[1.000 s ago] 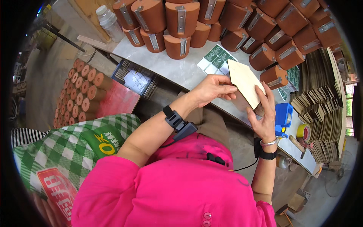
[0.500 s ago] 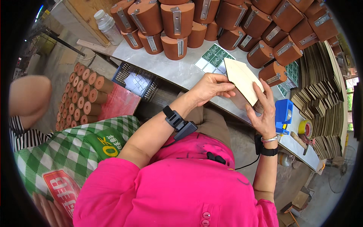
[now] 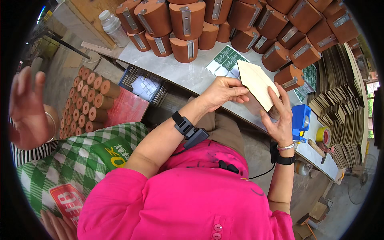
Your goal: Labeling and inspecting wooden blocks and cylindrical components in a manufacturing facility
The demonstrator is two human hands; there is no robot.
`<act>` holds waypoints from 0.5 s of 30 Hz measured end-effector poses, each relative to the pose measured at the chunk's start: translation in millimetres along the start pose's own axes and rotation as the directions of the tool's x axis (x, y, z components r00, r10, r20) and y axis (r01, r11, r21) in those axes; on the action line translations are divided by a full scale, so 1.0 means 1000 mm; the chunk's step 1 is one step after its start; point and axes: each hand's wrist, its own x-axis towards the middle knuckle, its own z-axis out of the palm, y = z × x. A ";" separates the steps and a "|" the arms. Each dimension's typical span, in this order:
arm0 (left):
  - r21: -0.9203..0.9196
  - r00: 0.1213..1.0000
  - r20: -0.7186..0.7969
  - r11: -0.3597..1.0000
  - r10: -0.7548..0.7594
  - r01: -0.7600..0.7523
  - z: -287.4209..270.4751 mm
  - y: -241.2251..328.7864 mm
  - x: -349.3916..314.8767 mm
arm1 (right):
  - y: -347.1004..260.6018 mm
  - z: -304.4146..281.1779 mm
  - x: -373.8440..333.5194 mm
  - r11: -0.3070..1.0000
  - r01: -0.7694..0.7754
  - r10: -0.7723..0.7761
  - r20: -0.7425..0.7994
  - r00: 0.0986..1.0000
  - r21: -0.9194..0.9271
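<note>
Both my hands hold a flat, pale cream piece of board with angled corners, tilted above the near edge of the worktable. My left hand pinches its lower left edge between thumb and fingers. My right hand grips the right side, fingers on the upper face and thumb at the lower edge. Just behind the board lies a sheet of green and white stickers, partly covered by it. A reddish-brown cylinder with a metal strip is close to my right fingers.
Several more cylinders are stacked at the back. Flattened cardboard, a blue tape dispenser and a tape roll lie right. Left are a blue basket, stacked bored rolls and a co-worker's raised hand.
The co-worker's arm at the left has turned, and an open hand with spread fingers now shows. My hands and the board have hardly moved.
</note>
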 end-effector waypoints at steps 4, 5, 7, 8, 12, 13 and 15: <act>0.006 1.000 -0.006 1.000 -0.030 0.030 -0.001 0.001 0.001 | 0.000 0.000 0.000 1.000 0.007 -0.007 0.009 1.000 -0.023; 0.019 0.999 -0.018 0.999 -0.032 0.033 -0.001 0.002 0.001 | 0.000 0.000 0.001 1.000 0.007 -0.007 0.003 1.000 -0.022; 0.019 1.000 -0.001 1.000 -0.021 0.021 -0.001 0.001 0.001 | 0.000 0.000 -0.002 1.000 -0.006 0.007 0.010 1.000 -0.022; 0.027 1.000 -0.018 0.999 -0.023 0.023 -0.001 0.001 0.001 | 0.000 0.000 -0.002 1.000 -0.013 0.013 0.010 1.000 -0.004; 0.023 1.000 -0.008 1.000 -0.016 0.016 0.000 0.000 0.000 | 0.001 0.000 -0.002 1.000 -0.017 0.017 -0.001 1.000 -0.004; 0.013 1.000 0.007 1.000 -0.005 0.005 0.000 0.001 0.000 | 0.001 0.000 -0.002 1.000 -0.011 0.011 0.009 1.000 -0.015; 0.023 1.000 -0.012 1.000 -0.015 0.015 0.000 0.001 0.000 | 0.001 0.000 -0.002 1.000 -0.013 0.013 -0.006 1.000 0.016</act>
